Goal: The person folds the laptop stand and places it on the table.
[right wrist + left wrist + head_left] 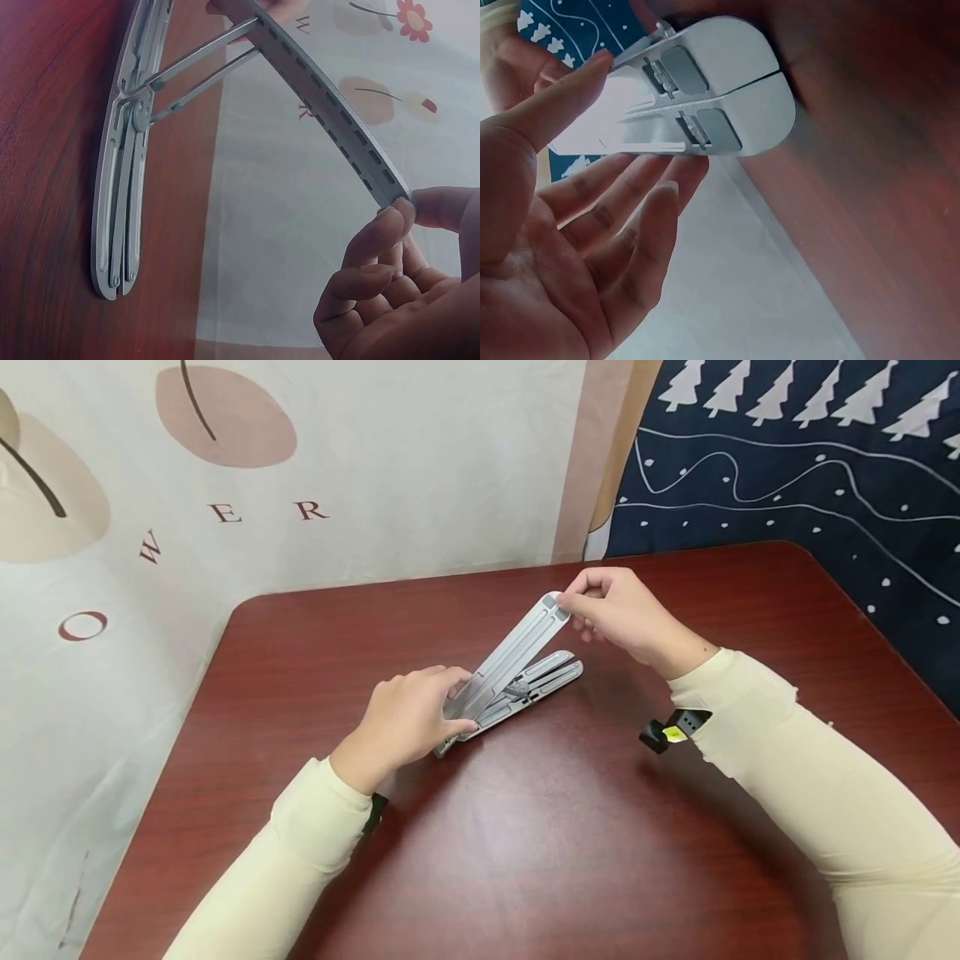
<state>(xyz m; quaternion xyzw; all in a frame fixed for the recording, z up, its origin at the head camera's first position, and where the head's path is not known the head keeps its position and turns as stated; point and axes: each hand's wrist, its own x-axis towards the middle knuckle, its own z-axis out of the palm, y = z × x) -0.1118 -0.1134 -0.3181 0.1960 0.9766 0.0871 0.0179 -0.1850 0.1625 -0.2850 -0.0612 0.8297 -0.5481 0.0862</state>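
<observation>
A silver folding laptop stand [517,647] lies on the table with its upper arm raised at an angle from the base. My left hand [408,714] holds the stand near its hinged end, thumb on one side and fingers on the other. At the raised end, my right hand [618,610] pinches the arm's tip between thumb and index finger. In the right wrist view, thin struts link the slotted upper arm [330,97] to the base [112,232]. Grey pads mark the rounded end of the stand [735,56] in the left wrist view.
The reddish-brown table [525,860] has rounded far corners. Behind it hangs a pale curtain [420,460] with printed letters, and at the right a dark blue cloth [750,468] with white trees. A black wrist strap [686,722] sits below the right sleeve.
</observation>
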